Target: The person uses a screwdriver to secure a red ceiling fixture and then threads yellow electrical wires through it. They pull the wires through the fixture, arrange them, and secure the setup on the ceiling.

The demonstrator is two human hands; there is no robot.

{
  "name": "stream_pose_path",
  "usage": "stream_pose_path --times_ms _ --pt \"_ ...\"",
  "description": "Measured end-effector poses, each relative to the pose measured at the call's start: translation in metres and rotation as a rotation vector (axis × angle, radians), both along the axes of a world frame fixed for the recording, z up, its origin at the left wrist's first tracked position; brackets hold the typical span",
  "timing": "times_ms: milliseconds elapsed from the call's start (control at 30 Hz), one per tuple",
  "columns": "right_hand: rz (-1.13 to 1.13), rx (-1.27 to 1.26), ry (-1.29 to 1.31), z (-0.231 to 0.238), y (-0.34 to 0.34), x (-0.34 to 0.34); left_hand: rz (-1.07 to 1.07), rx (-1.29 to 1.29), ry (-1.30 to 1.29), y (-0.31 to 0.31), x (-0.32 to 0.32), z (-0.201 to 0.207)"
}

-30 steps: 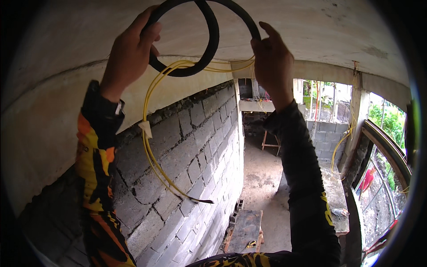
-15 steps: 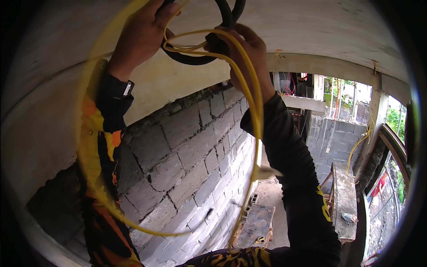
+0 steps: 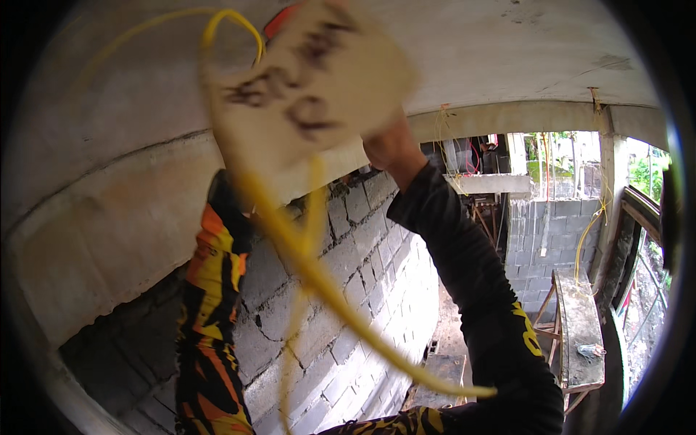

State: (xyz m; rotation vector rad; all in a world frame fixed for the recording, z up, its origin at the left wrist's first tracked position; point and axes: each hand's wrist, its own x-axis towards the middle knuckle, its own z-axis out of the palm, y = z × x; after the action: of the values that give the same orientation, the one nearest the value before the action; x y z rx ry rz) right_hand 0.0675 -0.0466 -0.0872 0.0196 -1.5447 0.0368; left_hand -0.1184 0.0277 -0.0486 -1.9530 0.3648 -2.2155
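Note:
A blurred beige tag (image 3: 341,80) with dark handwriting hangs close in front, at the top middle. It covers most of what my hands do. Yellow wires (image 3: 326,290) run down from behind it, one loose end reaching toward my right forearm. Another yellow wire loop (image 3: 230,16) arcs at the upper left. My right hand (image 3: 395,148) is raised behind the tag's lower right edge, with its fingers hidden. My left arm also reaches up, but its hand is behind the tag and wires. A bit of something red (image 3: 279,20) peeks out above the tag, too little to name.
Overhead is a concrete ceiling (image 3: 507,51), with a beam (image 3: 116,246) on the left. Below it stands a grey block wall (image 3: 348,254). A plank platform (image 3: 580,326) is at the right, near a window opening; a lower board (image 3: 438,377) lies below.
The beige tag has swung up in front of my hands, hiding them and the black tubing seen before. The large yellow loop has shifted. My left forearm has moved right.

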Motion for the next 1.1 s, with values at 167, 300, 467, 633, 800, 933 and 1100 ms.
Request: stream_pose_path --times_ms 167,300,467,633,800,933,1100 --pt "0.01 -0.272 0.157 0.0 0.001 -0.007 0.636 0.093 -0.151 -0.022 0.001 -0.062" --pt "-0.068 -0.233 0.182 0.0 0.003 -0.012 -0.093 -0.585 0.168 -0.048 0.021 -0.096" --pt "-0.186 -0.321 0.133 0.003 -0.001 -0.008 -0.284 -0.651 -0.072 -0.034 0.052 -0.079" --pt "-0.832 0.218 0.113 0.014 -0.017 0.003 -0.001 -0.414 -0.06 -0.015 0.055 -0.084" --pt "-1.034 0.095 -0.169 0.032 -0.044 0.005 0.191 -0.33 0.12 -0.007 0.037 -0.094" --pt "-1.011 -0.038 -0.195 0.04 -0.058 0.003 -0.08 -0.367 0.244 -0.003 0.027 -0.099" --pt "-0.897 -0.142 -0.209 0.044 -0.067 0.012 -0.376 -0.376 0.364 0.0 0.007 -0.113"
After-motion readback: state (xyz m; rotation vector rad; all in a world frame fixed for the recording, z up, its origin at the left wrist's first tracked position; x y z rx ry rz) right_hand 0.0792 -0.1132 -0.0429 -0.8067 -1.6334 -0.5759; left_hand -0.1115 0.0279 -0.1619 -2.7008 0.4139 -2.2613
